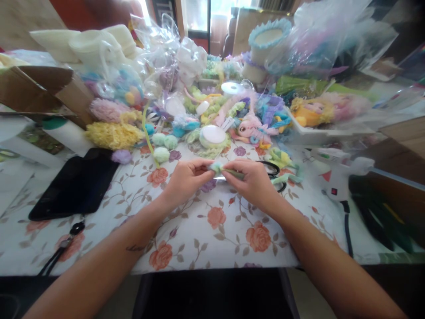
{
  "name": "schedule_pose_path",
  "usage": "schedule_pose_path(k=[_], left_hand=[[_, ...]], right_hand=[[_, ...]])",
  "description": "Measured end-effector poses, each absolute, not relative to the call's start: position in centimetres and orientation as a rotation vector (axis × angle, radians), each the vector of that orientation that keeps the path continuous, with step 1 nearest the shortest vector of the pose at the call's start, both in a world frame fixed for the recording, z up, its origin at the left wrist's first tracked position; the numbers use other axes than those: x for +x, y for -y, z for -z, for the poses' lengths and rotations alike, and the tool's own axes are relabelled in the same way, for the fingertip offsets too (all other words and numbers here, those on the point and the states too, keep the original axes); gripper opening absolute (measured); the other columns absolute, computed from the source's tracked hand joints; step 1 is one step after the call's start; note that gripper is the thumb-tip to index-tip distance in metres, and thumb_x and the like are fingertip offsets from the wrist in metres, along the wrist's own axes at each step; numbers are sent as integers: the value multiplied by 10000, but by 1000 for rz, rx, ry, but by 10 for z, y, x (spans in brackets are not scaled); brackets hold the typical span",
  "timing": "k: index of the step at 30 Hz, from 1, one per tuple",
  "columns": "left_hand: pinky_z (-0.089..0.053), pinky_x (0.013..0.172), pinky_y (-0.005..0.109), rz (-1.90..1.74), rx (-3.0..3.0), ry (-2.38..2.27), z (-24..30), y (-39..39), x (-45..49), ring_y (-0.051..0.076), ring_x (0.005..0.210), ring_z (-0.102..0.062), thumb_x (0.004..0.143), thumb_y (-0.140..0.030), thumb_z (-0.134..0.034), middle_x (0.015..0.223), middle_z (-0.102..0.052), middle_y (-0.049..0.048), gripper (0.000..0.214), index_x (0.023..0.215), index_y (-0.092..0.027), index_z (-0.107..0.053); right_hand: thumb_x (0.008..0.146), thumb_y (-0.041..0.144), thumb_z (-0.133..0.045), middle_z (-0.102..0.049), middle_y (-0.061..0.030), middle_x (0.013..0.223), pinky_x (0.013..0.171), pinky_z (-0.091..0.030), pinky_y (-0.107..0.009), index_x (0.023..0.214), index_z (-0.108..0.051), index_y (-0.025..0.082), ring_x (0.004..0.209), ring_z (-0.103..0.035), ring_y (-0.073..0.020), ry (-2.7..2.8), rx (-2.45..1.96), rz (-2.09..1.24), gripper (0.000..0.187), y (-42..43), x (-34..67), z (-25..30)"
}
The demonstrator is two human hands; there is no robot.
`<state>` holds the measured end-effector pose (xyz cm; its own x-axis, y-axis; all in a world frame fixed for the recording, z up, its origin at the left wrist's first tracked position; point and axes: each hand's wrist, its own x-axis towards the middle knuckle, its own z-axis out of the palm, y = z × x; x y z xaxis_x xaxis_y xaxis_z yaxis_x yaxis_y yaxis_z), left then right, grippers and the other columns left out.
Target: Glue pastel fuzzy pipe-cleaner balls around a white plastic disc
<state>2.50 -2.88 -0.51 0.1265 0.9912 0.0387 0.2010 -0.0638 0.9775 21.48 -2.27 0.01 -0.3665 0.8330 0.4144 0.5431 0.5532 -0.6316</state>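
Observation:
My left hand (187,178) and my right hand (253,180) meet above the flowered tablecloth (212,221). Both pinch a small fluffy pale green and blue chenille piece (217,167) held between their fingertips. My right hand's fingers also close round a thin green stem (235,174) running from that piece. Black-handled scissors (274,170) lie just behind my right hand. A round white disc (213,134) with a fuzzy rim lies farther back.
A black phone (75,186) with a lanyard lies at left. A white glue gun (332,170) rests at right beside dark green stems (381,212). Pastel pom-poms, chenille pieces, plastic bags and a cardboard box (49,91) crowd the back.

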Motion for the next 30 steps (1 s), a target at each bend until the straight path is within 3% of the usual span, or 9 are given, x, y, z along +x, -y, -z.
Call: schedule_pose_path(k=[17,25,30], left_hand=[[-576,674,264,-979,1442,-1258,-3,32,25,181,740,-710,747,-252,-719,853,-775,44,259,983,-150,-753],[-566,818,289,-1014,1616,-1265,2,32,26,211,914,-704,767,-251,-700,1011,-760,70,236,974,-160,-767],[-561,818,277,-1009,1646,-1246,2,32,24,204,914,-701,780,-245,-690,1001,-757,61,212,962,-178,-775]], right_hand=[[815,219,-587,-628,11,685,585,-385,-227,804,-659,164,606,-507,-113,1930,-1196,-840,91,20,214,-1],[812,203,-585,-650,7,685,589,-390,-228,786,-685,157,611,-516,-114,1949,-1202,-854,113,20,214,-4],[801,219,-594,-640,6,652,548,-380,-227,782,-709,154,565,-494,-108,1920,-1230,-894,134,20,214,-5]])
